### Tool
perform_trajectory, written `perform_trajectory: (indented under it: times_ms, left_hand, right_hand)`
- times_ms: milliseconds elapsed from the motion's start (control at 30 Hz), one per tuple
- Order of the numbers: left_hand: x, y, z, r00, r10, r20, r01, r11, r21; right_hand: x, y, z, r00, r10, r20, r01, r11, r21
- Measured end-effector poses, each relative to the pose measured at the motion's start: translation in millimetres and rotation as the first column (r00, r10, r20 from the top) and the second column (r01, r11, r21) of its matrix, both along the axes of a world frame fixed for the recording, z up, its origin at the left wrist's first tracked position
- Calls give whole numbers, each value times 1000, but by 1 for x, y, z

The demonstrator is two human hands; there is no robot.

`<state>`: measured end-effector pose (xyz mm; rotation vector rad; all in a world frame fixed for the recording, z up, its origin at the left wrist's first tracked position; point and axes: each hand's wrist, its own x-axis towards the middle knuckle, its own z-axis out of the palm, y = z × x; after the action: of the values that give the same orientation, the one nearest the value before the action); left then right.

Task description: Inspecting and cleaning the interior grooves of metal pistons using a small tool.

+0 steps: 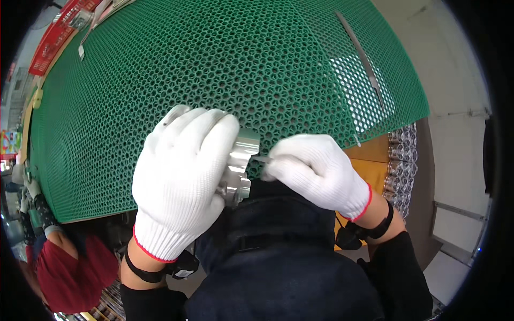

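My left hand (179,176), in a white knit glove with a red cuff edge, is closed round a shiny round metal part (239,168). The side of the part that shows has a notched, stepped rim; the rest is hidden by the glove. To its right, my gloved right hand (316,170) pinches a thin grey metal tool (262,159). The tool's tip meets the notched rim, or comes very close to it. Most of the tool is covered by my fingers, so its kind does not show. Both hands are above the near edge of a green mat.
The green honeycomb mat (225,48) covers the table. A long file-like metal bar (360,51) lies at far right. Stacked shiny metal parts (400,166) stand beyond the right edge. At far left are a red basket (51,45) and a person in a red garment (75,267).
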<state>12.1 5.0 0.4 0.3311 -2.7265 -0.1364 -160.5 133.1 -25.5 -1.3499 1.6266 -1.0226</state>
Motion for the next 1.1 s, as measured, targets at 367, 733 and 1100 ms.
perform_trajectory:
  times_ms: [367, 733, 1100]
  left_hand:
    - [-39, -27, 17, 943, 120, 311, -181, 968, 175]
    - [-73, -67, 37, 709, 20, 705, -230, 952, 203]
    - [87, -68, -53, 929, 286, -236, -174, 898, 403]
  right_hand:
    - [-7, -12, -5, 881, 43, -471, -158, 965, -207]
    - [-19, -18, 26, 545, 235, -805, -361, 932, 28]
    - [-124, -38, -16, 467, -230, -854, 116, 973, -198]
